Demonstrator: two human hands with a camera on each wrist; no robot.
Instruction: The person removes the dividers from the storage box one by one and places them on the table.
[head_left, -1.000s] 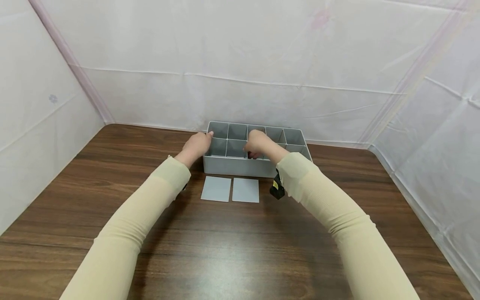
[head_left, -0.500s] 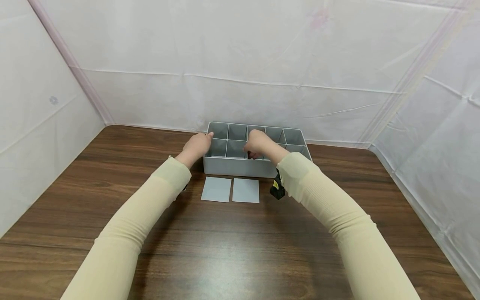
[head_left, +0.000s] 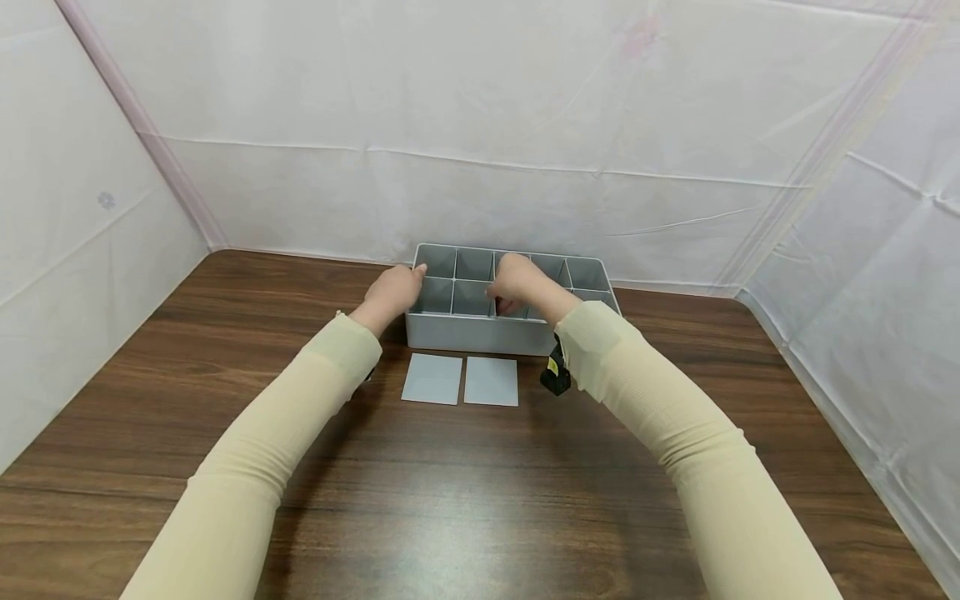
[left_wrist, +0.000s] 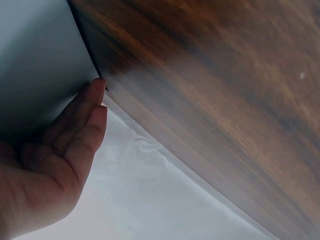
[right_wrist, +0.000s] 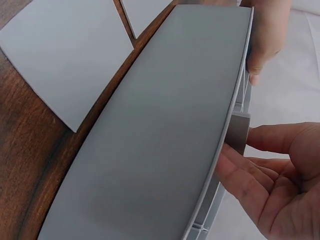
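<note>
A grey compartment box (head_left: 480, 332) stands at the far middle of a dark wooden table (head_left: 450, 500), close to the white sheeting (head_left: 480, 125) that walls in the workspace. The box is split into two rows of small cells by thin grey partitions.

The person's left hand (head_left: 395, 292) rests flat against the box's left end wall, near its far corner; in the left wrist view the fingers (left_wrist: 85, 117) lie straight and together along the grey wall, curled round nothing.

The right hand (head_left: 516, 284) reaches over the near wall into the middle of the box. In the right wrist view its thumb and fingers (right_wrist: 250, 175) pinch a small grey divider panel (right_wrist: 240, 131) that stands upright just inside the near wall, rising slightly above the rim.

Two loose grey square panels lie flat on the table just in front of the box, side by side and nearly touching: the left one (head_left: 432, 377) and the right one (head_left: 491, 381). Both arms wear pale cream sleeves (head_left: 285, 433), and a black wrist-mounted camera (head_left: 556, 375) hangs beneath the right forearm.
</note>
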